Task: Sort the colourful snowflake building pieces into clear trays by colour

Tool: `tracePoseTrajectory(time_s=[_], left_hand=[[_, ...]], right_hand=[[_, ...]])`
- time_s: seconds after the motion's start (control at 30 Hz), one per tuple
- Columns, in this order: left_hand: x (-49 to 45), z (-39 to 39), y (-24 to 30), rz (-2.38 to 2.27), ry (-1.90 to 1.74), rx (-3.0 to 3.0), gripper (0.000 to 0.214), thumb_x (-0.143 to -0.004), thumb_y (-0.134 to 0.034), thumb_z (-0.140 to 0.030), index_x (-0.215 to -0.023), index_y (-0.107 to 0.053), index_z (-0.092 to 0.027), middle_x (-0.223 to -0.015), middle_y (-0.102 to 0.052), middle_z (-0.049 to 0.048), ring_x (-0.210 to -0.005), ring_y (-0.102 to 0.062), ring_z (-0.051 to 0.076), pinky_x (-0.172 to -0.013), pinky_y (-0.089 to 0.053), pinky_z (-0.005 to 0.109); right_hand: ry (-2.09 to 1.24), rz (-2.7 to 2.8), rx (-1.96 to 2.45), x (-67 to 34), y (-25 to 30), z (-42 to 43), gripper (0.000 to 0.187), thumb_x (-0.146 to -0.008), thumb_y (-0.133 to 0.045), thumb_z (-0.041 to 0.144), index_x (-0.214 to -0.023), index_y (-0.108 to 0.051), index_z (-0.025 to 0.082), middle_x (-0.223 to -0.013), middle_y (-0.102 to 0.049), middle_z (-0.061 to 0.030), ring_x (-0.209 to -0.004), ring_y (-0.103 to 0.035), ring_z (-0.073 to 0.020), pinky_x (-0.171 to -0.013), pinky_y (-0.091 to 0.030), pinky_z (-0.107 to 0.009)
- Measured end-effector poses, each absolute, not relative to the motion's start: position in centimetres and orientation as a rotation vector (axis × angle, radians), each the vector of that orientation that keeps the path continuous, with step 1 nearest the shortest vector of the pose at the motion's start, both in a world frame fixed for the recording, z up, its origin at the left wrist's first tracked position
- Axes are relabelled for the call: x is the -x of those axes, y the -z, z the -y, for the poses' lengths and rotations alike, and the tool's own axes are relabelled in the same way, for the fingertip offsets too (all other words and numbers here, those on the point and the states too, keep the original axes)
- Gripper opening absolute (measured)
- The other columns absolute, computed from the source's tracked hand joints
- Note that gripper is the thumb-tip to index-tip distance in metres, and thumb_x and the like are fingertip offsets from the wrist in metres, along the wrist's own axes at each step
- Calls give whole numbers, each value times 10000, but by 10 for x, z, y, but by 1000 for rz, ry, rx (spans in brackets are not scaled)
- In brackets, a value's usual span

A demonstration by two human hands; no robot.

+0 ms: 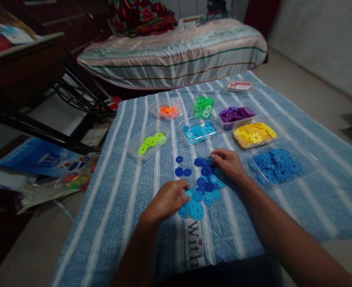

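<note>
A loose pile of dark blue and light blue snowflake discs [204, 187] lies on a blue striped towel [125, 207]. My left hand [167, 199] rests at the pile's left edge, fingers curled onto light blue discs. My right hand [228, 163] sits at the pile's upper right, fingertips pinched on a dark blue disc. Clear trays hold sorted discs: dark blue [276, 164], yellow [255, 133], purple [235, 114], light blue [199, 131], green [204, 107], orange [167, 110], lime [150, 142].
A small closed box with a red label [238, 86] lies at the towel's far edge. A mattress with a striped sheet [176, 52] is behind. A dark table frame [29, 79] and plastic bags [44, 167] are on the left.
</note>
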State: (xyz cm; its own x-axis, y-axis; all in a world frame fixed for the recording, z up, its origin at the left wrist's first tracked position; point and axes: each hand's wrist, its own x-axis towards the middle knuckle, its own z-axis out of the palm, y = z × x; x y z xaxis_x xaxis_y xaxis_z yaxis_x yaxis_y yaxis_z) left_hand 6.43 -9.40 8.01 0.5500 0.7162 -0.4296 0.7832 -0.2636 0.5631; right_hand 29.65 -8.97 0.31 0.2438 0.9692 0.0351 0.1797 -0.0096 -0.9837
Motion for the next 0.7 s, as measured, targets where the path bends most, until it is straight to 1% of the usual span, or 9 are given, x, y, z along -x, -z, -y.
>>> tracePoseTrajectory(time_s=[0.17, 0.27, 0.33, 0.43, 0.5, 0.53, 0.6, 0.7], left_hand=[[-65, 84, -83, -1147, -136, -1796, 129, -686, -632, -255, -784, -630, -171, -611, -511, -48, -555, -484, 98, -506, -364, 203], [-80, 70, -92, -1206, -473, -1615, 184, -665, -682, -272, -803, -633, -162, -574, -521, -52, -525, -509, 96, -497, -400, 207], [-93, 57, -98, -1215, -775, -1455, 260, -667, -697, -274, -889, -628, -157, -621, -584, -35, -556, -571, 111, -539, -461, 231], [-108, 41, -105, -1167, -1059, -1270, 353, -655, -714, -254, -973, -607, -146, -838, -688, 38, -695, -659, 147, -626, -527, 274], [-112, 37, -104, -1167, -1094, -1257, 364, -640, -727, -241, -967, -605, -140, -925, -703, 70, -756, -676, 163, -646, -536, 280], [-111, 38, -102, -1183, -1075, -1271, 351, -639, -728, -242, -952, -609, -138, -912, -707, 72, -752, -677, 165, -642, -534, 279], [-106, 41, -95, -1235, -987, -1330, 298, -657, -712, -259, -913, -619, -137, -800, -700, 49, -684, -664, 156, -613, -519, 271], [-91, 53, -82, -1303, -726, -1516, 197, -706, -656, -285, -840, -635, -143, -599, -614, -13, -548, -592, 126, -534, -452, 239]], right_hand=[[-910, 1173, 1451, -297, -3, 89, 232, -754, -585, 386, -763, -687, 179, -596, -608, 2, -579, -563, -154, -578, -443, -275], [-903, 1172, 1451, -297, -3, 89, 230, -753, -586, 385, -765, -687, 179, -600, -603, 10, -578, -559, -149, -574, -438, -270], [-909, 1167, 1443, -297, -3, 90, 224, -754, -587, 379, -762, -685, 178, -597, -598, 14, -570, -555, -144, -571, -435, -267], [-917, 1160, 1436, -297, -3, 90, 210, -759, -586, 365, -762, -680, 177, -599, -595, 16, -568, -553, -141, -572, -436, -266], [-917, 1162, 1436, -297, -2, 89, 203, -761, -586, 357, -766, -679, 178, -605, -598, 15, -576, -555, -142, -575, -438, -265], [-917, 1163, 1436, -297, -1, 89, 200, -762, -586, 355, -769, -680, 178, -607, -600, 14, -579, -556, -142, -576, -439, -265], [-916, 1161, 1436, -297, -1, 89, 197, -763, -586, 351, -770, -681, 179, -606, -601, 15, -580, -557, -141, -576, -439, -264], [-916, 1158, 1441, -297, -1, 89, 194, -763, -586, 347, -771, -684, 179, -601, -599, 16, -576, -554, -140, -577, -437, -265]])
